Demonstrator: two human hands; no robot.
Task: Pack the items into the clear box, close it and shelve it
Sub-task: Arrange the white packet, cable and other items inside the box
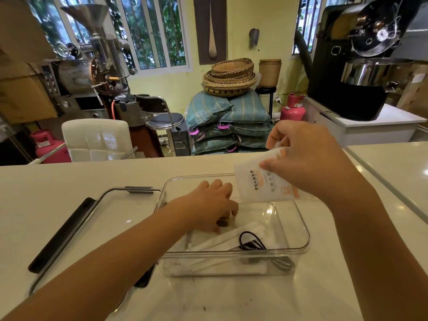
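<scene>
A clear box (301, 225) stands open on the white counter in front of me. Inside it lie white paper packets (220, 242) and a coiled black cable (251, 243). My left hand (210, 205) reaches down into the box's left part, its fingers closed around a small brown block (224, 221). My right hand (305, 156) hovers above the box's far right corner, pinching a white pouch (261, 181) with orange and dark print. The clear lid (111, 205) with black latches lies flat on the counter just left of the box.
The white counter (69, 181) spreads to the left and front; a second white surface (393, 163) adjoins on the right. Beyond the far edge stand a white chair (97, 140), a stool, stacked sacks with baskets, pink gas cylinders and coffee roasters.
</scene>
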